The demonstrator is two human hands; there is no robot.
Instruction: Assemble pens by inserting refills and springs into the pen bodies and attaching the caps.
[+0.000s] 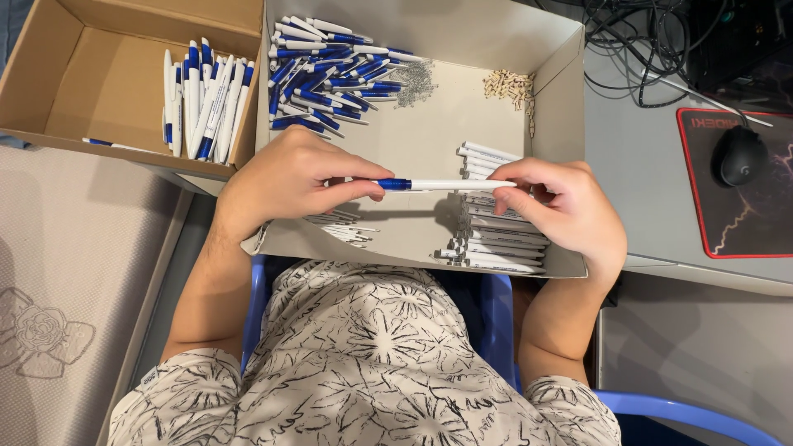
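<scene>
Both hands, left hand and right hand, pinch one pen at frame centre; best keep it straight while pressing the halves together.

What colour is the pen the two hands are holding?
The pen is white with a blue band near its left end, seen in the head view.

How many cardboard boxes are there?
2: a smaller box at the upper left holding finished pens, and a bigger box in the middle, under both hands.

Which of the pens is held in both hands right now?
The white pen with a blue section, held level between left hand and right hand above the big box; all others lie loose in piles.
</scene>
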